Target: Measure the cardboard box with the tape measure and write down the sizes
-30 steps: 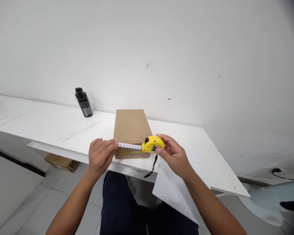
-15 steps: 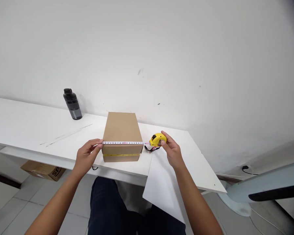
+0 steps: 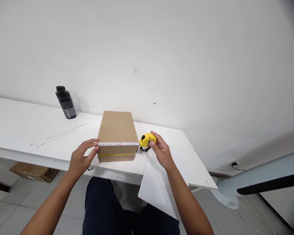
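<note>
A brown cardboard box stands on the white table, with a white tape blade drawn across its top near the front edge. At the box's left edge, my left hand pinches the blade's end between thumb and fingers. My right hand is wrapped round the yellow tape measure case, close beside the box's right edge. A black wrist strap hangs under the case. A yellow strip with markings runs across the box's front face.
On the left of the white table, a dark bottle stands near the wall. White paper overhangs the front edge below my right hand. Another carton sits low at left. A pale stand with a black bar is at right.
My right hand has brought the tape case closer to the box's right edge, and less blade shows between them. My left hand keeps its pinch. The whole view has shifted slightly.
</note>
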Demonstrator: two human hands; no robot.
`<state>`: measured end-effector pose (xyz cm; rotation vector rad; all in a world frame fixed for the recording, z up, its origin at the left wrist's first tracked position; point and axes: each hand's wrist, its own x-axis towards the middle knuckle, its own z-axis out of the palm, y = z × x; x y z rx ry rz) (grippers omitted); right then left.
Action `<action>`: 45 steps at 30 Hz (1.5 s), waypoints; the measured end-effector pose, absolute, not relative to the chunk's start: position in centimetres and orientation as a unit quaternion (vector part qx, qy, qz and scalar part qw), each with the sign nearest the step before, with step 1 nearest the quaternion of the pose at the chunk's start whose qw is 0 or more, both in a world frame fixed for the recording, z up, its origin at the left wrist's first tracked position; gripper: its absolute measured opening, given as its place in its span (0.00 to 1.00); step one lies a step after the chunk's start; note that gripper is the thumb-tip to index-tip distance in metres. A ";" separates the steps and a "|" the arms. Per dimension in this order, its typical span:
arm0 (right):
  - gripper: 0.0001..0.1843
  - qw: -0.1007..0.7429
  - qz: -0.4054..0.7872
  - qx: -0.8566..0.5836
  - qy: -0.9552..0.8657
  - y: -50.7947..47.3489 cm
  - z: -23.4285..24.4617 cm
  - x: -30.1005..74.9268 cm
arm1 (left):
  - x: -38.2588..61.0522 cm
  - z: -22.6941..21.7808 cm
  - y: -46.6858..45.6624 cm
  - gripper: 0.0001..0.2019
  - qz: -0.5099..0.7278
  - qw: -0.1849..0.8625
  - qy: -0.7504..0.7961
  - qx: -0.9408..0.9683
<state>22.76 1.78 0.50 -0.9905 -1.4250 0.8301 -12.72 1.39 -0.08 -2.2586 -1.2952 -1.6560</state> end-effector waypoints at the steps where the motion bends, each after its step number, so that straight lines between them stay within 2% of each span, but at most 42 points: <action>1: 0.32 0.570 0.355 -0.423 -0.608 1.8 0.5 22.8 | -12.6 -0.1 1.5 0.07 -0.538 0.026 -0.420 -0.730; 14: 0.31 0.564 0.353 -0.423 -0.615 1.7 0.3 23.0 | -12.3 -0.1 1.6 0.06 -0.542 0.025 -0.427 -0.724; 16: 0.31 0.564 0.345 -0.427 -0.617 1.9 0.4 22.9 | -12.6 0.1 1.8 0.06 -0.518 0.071 -0.424 -0.739; 19: 0.31 0.568 0.328 -0.437 -0.615 1.8 0.7 22.6 | -13.2 1.0 1.8 0.06 -0.470 0.206 -0.387 -0.766; 21: 0.31 0.571 0.326 -0.442 -0.609 1.2 0.9 22.6 | -13.3 1.9 0.8 0.10 -0.444 0.280 -0.343 -0.779; 23: 0.29 0.574 0.338 -0.435 -0.606 -0.1 1.0 22.7 | -12.5 2.8 -1.2 0.15 -0.429 0.310 -0.310 -0.790; 28: 0.24 0.564 0.349 -0.391 -0.638 -5.2 0.2 23.2 | -7.4 3.5 -6.3 0.13 -0.438 0.289 -0.243 -0.816; 32: 0.25 0.552 0.308 -0.374 -0.678 -7.5 -0.1 23.6 | -4.3 3.0 -6.3 0.12 -0.460 0.266 -0.236 -0.813; 45: 0.24 0.581 0.299 -0.417 -0.632 -8.6 -0.3 26.9 | -4.6 2.2 -4.8 0.16 -0.451 0.262 -0.236 -0.820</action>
